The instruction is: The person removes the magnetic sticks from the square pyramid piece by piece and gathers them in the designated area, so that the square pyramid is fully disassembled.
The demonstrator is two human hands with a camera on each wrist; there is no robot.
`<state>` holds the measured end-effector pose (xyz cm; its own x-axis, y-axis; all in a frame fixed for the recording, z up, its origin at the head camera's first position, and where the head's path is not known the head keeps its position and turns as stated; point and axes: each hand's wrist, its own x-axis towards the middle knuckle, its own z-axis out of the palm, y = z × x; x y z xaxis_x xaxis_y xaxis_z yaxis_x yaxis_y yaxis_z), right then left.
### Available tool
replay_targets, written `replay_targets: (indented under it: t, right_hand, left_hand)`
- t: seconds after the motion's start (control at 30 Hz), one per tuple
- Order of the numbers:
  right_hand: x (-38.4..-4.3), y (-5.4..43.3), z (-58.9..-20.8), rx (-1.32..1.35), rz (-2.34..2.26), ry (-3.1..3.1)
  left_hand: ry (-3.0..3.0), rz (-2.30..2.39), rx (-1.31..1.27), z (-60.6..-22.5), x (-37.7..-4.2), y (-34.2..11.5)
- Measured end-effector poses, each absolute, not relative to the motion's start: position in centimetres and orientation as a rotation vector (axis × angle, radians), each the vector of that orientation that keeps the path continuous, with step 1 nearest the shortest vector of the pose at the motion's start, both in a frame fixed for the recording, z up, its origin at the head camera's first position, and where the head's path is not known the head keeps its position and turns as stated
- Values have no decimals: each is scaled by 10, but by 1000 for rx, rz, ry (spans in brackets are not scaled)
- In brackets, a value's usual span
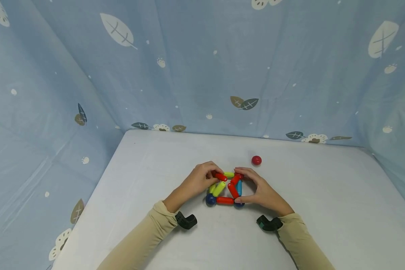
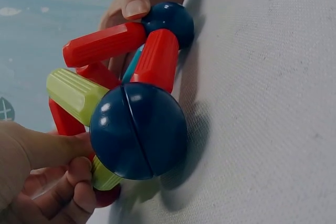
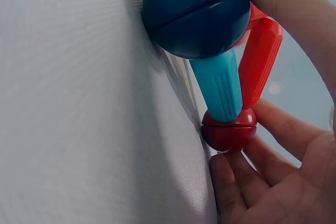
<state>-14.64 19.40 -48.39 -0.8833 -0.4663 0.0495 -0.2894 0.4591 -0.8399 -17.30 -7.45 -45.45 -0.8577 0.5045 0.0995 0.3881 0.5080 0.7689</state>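
A toy frame of magnetic rods and balls stands on the table between both hands. Its front corners are navy balls (image 1: 210,199), joined by a red rod (image 1: 225,201). A yellow-green rod (image 2: 73,94) slants up from the left navy ball. At the back left corner, my left hand (image 1: 199,180) pinches a slanting red rod (image 1: 220,176) between thumb and fingers. My right hand (image 1: 264,193) spans the right side, its thumb on the front navy ball (image 3: 197,14) and fingertips at the back red ball (image 3: 229,135). A light-blue rod (image 3: 218,87) links these two; red rods lean inward above it.
A loose red ball (image 1: 256,160) lies on the white table (image 1: 155,161) behind the frame. Blue patterned cloth (image 1: 195,67) hangs along the back and sides. A dark wrist-worn device (image 1: 186,221) sits at each cuff.
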Motion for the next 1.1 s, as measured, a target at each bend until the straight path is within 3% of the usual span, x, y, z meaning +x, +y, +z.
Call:
replay_targets:
  t: [1.1]
  right_hand:
    - [-147, 193, -484, -663, -1380, 2522]
  left_hand:
    - [2556, 1343, 807, -456, -175, -77]
